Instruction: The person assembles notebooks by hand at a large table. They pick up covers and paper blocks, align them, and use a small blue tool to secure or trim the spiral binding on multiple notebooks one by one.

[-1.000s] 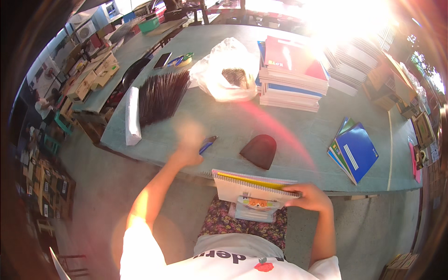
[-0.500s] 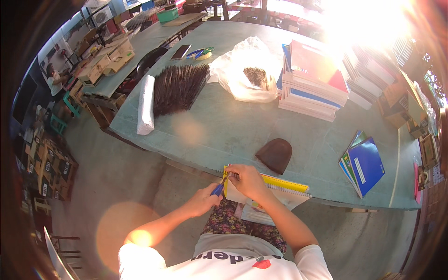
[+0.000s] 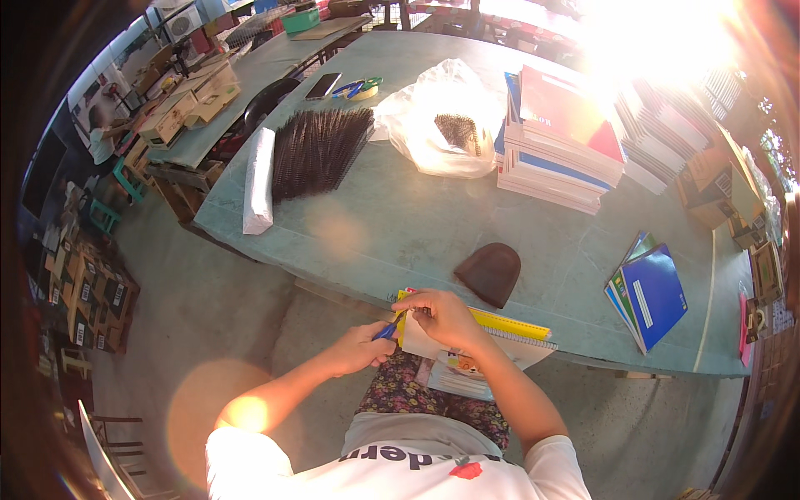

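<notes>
My left hand (image 3: 360, 348) is closed around blue-handled pliers (image 3: 387, 331), their jaws at the left end of a spiral notebook (image 3: 521, 352). Over that same end, my right hand (image 3: 443, 315) grips the notebook with bent fingers, hiding much of the wire coil there. The notebook has a yellow cover (image 3: 510, 322) and a white page side, and lies at the table's near edge, partly over my lap. Beneath my right forearm, more booklets (image 3: 458, 379) rest on my lap. A brown, rounded pad (image 3: 490, 274) sits on the table just beyond my right hand.
On the green table (image 3: 375, 225) are a bundle of dark wire coils (image 3: 321, 154), a white wrapped roll (image 3: 259, 183), a plastic bag (image 3: 421, 137), a phone (image 3: 323, 86), scissors (image 3: 354, 88), a tall notebook stack (image 3: 554, 154) and blue notebooks (image 3: 654, 287). Another person (image 3: 102, 142) is far left.
My left hand and the pliers have tilted and shifted slightly upward at the notebook's end. My right hand stays there with small finger movement. The view has shifted a little.
</notes>
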`<state>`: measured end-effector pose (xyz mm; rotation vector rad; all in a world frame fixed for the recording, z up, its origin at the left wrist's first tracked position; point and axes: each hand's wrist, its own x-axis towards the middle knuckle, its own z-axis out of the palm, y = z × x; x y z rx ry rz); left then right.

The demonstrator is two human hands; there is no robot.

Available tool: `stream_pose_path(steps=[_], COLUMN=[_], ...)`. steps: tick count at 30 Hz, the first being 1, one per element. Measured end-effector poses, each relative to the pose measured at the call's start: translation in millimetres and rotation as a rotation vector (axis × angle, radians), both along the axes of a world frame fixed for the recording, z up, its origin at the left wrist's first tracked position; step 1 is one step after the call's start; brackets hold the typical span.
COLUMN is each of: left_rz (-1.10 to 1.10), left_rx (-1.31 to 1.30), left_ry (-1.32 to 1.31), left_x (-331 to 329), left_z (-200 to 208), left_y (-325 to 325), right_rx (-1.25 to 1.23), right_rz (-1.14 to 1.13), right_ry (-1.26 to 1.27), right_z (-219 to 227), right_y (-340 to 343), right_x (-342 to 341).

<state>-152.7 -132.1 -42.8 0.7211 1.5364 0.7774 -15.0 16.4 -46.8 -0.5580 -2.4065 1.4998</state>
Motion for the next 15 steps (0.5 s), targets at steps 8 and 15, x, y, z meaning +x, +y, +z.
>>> stream_pose_path(steps=[8, 15], left_rz=[-0.121, -0.198], left_rx=[0.370, 0.218], left_ry=[0.759, 0.801], left_x=[2, 14], left_z=[-26, 4], left_y=[4, 2], right_rx=[0.253, 0.189], right_rz=[0.038, -0.007], right_ry=[0.074, 0.002], right_z=[0, 2], right_y=[-6, -7], right_x=[-1, 3])
